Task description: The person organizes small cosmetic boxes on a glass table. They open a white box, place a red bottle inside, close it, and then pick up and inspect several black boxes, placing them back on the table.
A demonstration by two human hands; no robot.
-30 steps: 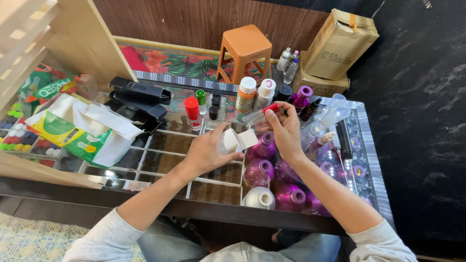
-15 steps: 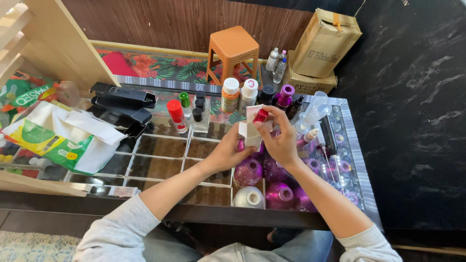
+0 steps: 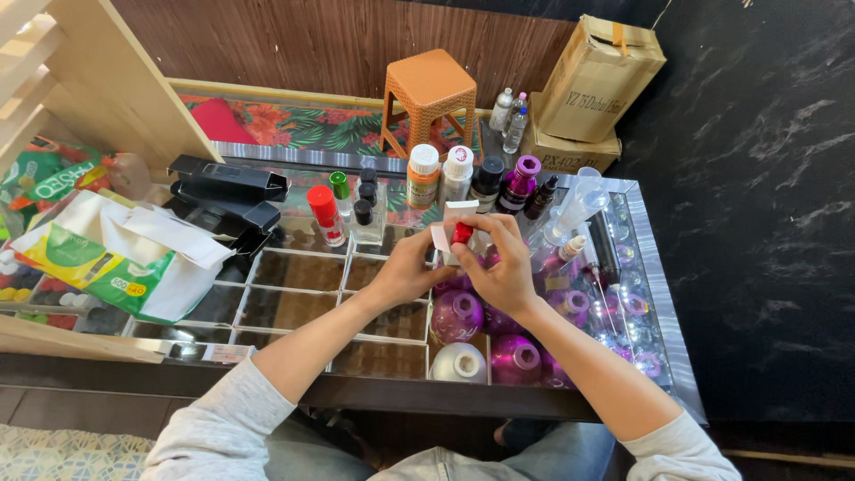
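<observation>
Above a glass-topped counter (image 3: 663,356), my left hand (image 3: 405,272) and my right hand (image 3: 500,263) meet around a small bottle with a red cap (image 3: 461,232). A small white box (image 3: 443,233) with its flap up is pinched in my left fingers, and the red-capped bottle sits at its mouth. My right fingers grip the bottle's cap. Purple round bottles (image 3: 458,315) lie in the compartments under the glass below my hands.
A row of bottles (image 3: 423,175) with mixed caps stands behind my hands. Black boxes (image 3: 228,178) and a white-green bag (image 3: 116,258) lie left. An orange stool (image 3: 429,89) and a cardboard box (image 3: 598,78) stand on the floor beyond.
Both hands with the white box and red-capped bottle have shifted slightly in the view; the box flap now stands up and the bottle sits at the box's mouth.
</observation>
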